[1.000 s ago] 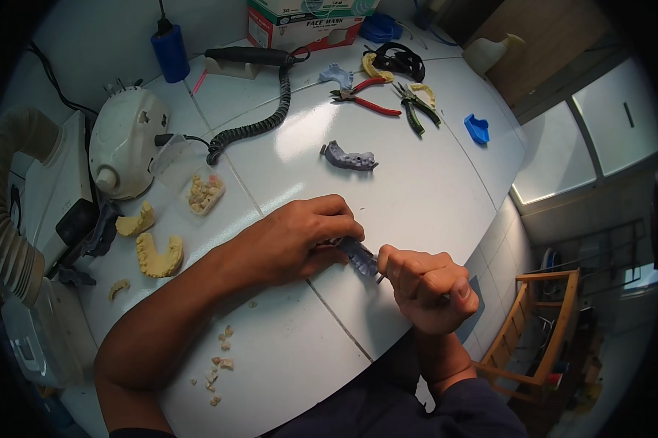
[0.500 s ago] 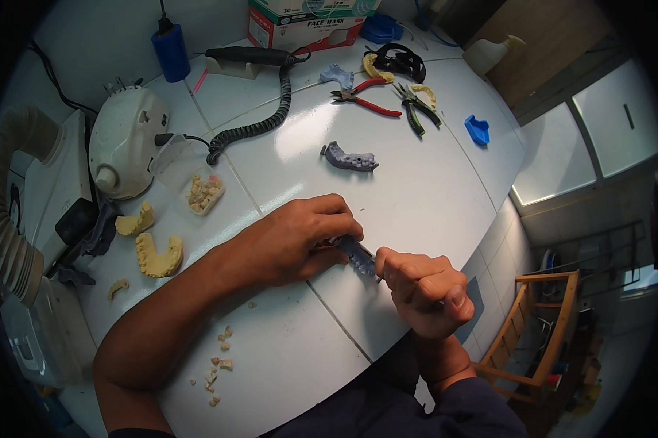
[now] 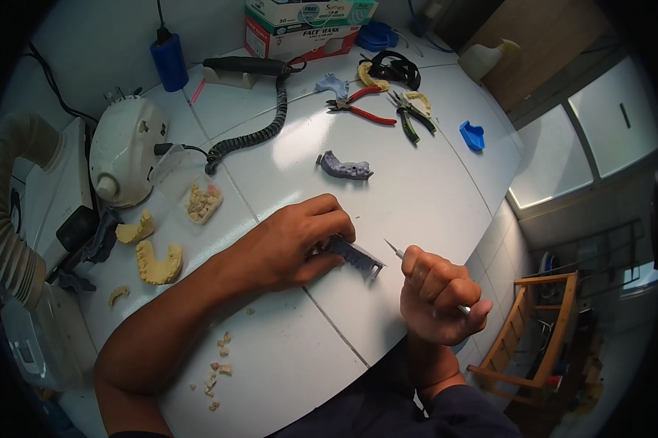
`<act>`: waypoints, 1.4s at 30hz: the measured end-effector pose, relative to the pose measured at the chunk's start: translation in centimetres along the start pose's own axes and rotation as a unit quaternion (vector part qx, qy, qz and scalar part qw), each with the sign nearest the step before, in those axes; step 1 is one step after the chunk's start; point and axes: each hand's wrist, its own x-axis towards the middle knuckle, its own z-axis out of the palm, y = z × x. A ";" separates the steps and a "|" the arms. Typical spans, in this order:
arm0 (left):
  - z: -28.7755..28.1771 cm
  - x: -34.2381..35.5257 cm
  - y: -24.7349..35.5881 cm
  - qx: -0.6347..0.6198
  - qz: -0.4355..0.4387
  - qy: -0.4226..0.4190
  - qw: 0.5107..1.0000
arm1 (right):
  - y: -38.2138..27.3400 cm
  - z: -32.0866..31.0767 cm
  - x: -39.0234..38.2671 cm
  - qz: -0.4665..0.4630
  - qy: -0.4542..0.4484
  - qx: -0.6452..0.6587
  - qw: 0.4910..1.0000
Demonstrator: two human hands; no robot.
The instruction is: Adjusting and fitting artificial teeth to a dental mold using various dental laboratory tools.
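Observation:
My left hand [image 3: 300, 237] grips a grey dental arch model [image 3: 357, 258] between fingers and thumb, just over the white tabletop. One end of the model sticks out to the right of the fingers; the rest is hidden in the grasp. In my right hand [image 3: 442, 296], closed in a fist, is a thin pointed carving tool [image 3: 394, 248]. Its tip points up and left, apart from the model. Beyond both hands lies a second grey arch model [image 3: 345, 168].
Loose small tooth pieces [image 3: 212, 376] lie near my left forearm. Yellow plaster models [image 3: 159, 263] and a small box of teeth [image 3: 203, 202] are at left. Red-handled cutters [image 3: 362, 109] and green-handled pliers [image 3: 413, 117] lie at the back. A handpiece control unit [image 3: 128, 150] stands far left.
My right hand has drawn back to the right and slightly down, taking the tool off the model. The model has turned a little in my left hand, which stays in place.

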 end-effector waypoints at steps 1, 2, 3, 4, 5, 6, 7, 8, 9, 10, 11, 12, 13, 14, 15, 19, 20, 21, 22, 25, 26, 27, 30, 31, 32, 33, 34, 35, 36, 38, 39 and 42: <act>-0.1 0.0 0.0 0.004 -0.010 0.005 1.000 | 0.0 -0.2 0.0 -0.013 0.011 -0.072 0.997; -0.3 0.0 0.0 0.008 -0.019 0.009 1.000 | 0.0 -0.5 0.1 -0.027 0.022 -0.144 0.989; -0.4 0.0 0.1 0.010 -0.016 0.009 1.000 | 0.0 -0.8 0.2 -0.031 0.021 -0.145 0.989; -0.5 0.0 0.1 -0.012 -0.029 0.020 0.999 | 0.1 -1.2 0.3 -0.027 0.019 -0.231 0.972; -0.7 0.0 0.2 -0.033 -0.042 0.030 0.998 | 0.1 -1.7 0.4 -0.024 0.017 -0.315 0.949; -0.7 0.0 0.2 -0.030 -0.037 0.030 0.998 | -0.2 -2.4 0.2 0.005 0.016 -0.361 0.932; -0.7 -0.1 -0.1 -0.039 -0.038 0.049 0.997 | -0.1 -2.8 0.2 -0.001 0.017 -0.362 0.932; -0.7 -0.1 -0.2 -0.047 -0.038 0.068 0.996 | 0.2 -3.1 0.2 0.001 -0.004 -0.454 0.891; -0.6 0.0 -0.2 -0.044 -0.034 0.068 0.996 | 0.3 -3.3 0.2 0.004 -0.024 -0.542 0.840; -0.5 0.0 -0.2 -0.040 -0.025 0.080 0.996 | 0.3 -3.2 -0.1 0.044 -0.022 -0.541 0.840; -0.5 0.0 -0.3 -0.036 -0.016 0.092 0.995 | 0.3 -2.7 -0.2 0.044 -0.029 -0.558 0.828; -0.5 0.1 -0.4 -0.033 -0.013 0.091 0.995 | 0.4 -2.3 0.1 0.023 -0.043 -0.569 0.821; -0.5 0.0 -0.5 -0.021 0.006 0.088 0.996 | 0.5 -1.7 0.3 0.003 -0.058 -0.578 0.814; -0.5 -0.1 -0.5 -0.009 0.025 0.085 0.996 | 0.5 -1.2 0.5 -0.001 -0.077 -0.588 0.805; -0.5 -0.1 -0.5 -0.006 0.026 0.083 0.996 | 0.7 -1.1 0.5 -0.003 -0.074 -0.587 0.806; -0.3 -0.1 -0.2 -0.046 0.032 0.078 0.995 | 0.9 -1.2 0.8 -0.020 -0.094 -0.585 0.805; -0.3 -0.1 -0.2 -0.043 0.030 0.077 0.996 | 0.9 -1.2 0.7 -0.021 -0.108 -0.586 0.803; -0.2 -0.1 -0.3 -0.041 0.032 0.077 0.996 | 1.0 -1.2 0.6 -0.022 -0.123 -0.587 0.800; 0.0 0.1 -0.2 -0.068 0.014 0.090 0.993 | 1.0 -1.3 0.5 -0.025 -0.120 -0.587 0.800; 0.1 0.2 0.1 -0.090 0.005 0.105 0.990 | 1.0 -1.2 0.5 -0.026 -0.111 -0.573 0.812; 0.0 0.2 0.1 -0.088 0.011 0.108 0.990 | 1.0 -1.0 0.7 -0.021 -0.119 -0.572 0.811; 0.0 0.1 0.1 -0.086 0.012 0.108 0.990 | 1.0 -0.8 0.8 -0.016 -0.126 -0.571 0.811; 0.3 -0.1 0.1 -0.013 0.030 0.113 0.993 | 0.9 -0.5 0.7 -0.005 -0.136 -0.581 0.802; 0.4 -0.1 0.3 -0.012 0.031 0.112 0.993 | 0.9 -0.5 0.7 -0.006 -0.135 -0.582 0.802; 0.5 -0.1 0.4 -0.007 0.018 0.108 0.994 | 0.9 -0.5 0.7 -0.013 -0.137 -0.583 0.801; 0.6 -0.1 0.5 -0.002 0.005 0.104 0.995 | 0.9 -0.5 0.6 -0.020 -0.139 -0.583 0.800; 0.8 -0.1 0.9 -0.012 -0.002 0.113 0.993 | 0.9 -0.5 0.6 -0.021 -0.139 -0.582 0.801; 1.0 -0.2 1.0 -0.010 -0.002 0.113 0.993 | 0.8 -0.4 0.7 -0.019 -0.143 -0.594 0.792; 1.2 -0.3 1.0 -0.022 -0.012 0.112 0.993 | 0.9 -0.4 0.7 -0.017 -0.147 -0.605 0.782; 1.3 -0.4 1.1 -0.034 -0.021 0.110 0.993 | 1.2 -0.7 0.5 -0.025 -0.152 -0.608 0.779; 1.3 -0.4 1.2 -0.027 -0.025 0.107 0.994 | 1.3 -0.8 0.5 -0.032 -0.157 -0.610 0.776; 1.5 -0.6 1.1 -0.030 -0.043 0.100 0.994 | 1.4 -0.6 0.5 -0.042 -0.163 -0.613 0.772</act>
